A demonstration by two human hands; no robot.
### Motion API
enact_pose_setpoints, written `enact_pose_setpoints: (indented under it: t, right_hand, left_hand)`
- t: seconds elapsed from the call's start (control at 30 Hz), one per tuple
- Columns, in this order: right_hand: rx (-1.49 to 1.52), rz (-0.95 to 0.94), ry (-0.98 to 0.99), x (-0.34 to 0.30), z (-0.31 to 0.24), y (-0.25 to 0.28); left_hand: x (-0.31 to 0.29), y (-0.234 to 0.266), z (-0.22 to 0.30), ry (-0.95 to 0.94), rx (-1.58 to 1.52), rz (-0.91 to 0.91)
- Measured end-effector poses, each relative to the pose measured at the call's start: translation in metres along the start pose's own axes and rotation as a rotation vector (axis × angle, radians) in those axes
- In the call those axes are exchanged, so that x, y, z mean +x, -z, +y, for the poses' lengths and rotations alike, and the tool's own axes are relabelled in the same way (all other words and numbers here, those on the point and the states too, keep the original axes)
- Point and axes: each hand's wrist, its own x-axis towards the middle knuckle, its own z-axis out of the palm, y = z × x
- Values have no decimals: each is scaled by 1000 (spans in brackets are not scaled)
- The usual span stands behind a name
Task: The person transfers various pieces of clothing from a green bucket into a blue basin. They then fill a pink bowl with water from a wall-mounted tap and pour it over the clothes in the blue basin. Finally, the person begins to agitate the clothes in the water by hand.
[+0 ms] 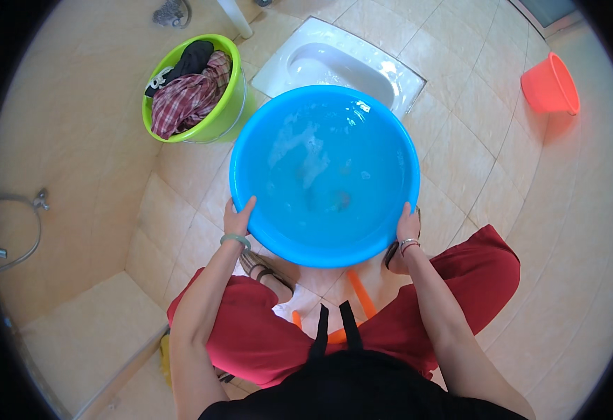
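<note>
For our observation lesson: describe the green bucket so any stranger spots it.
Start at the large central blue basin. Up and left of it, left of the white squat toilet, stands the lime-green bucket. Its colour and the red plaid garment showing inside set it apart from the coral bucket at far right.

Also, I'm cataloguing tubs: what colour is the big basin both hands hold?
The basin is bright blue, seen best in the head view.

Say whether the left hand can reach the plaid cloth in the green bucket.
Probably yes, once the left hand leaves the blue basin: the plaid cloth lies exposed in the open green bucket.
</note>
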Motion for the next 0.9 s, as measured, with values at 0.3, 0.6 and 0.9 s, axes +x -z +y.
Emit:
enact_pose_setpoints:
  t: [0.3,0.6,0.9]
  right_hand:
    - [36,-8,-74,33,-8,-3]
    - [283,-38,-69,43,4,0]
    - [564,13,-104,-1,1,-15]
  left_hand:
    - [-9,-12,-2,78,-190,-102]
    - [-19,-25,-11,-24,-205,-159]
    - [-37,-34,-10,8,-300,-73]
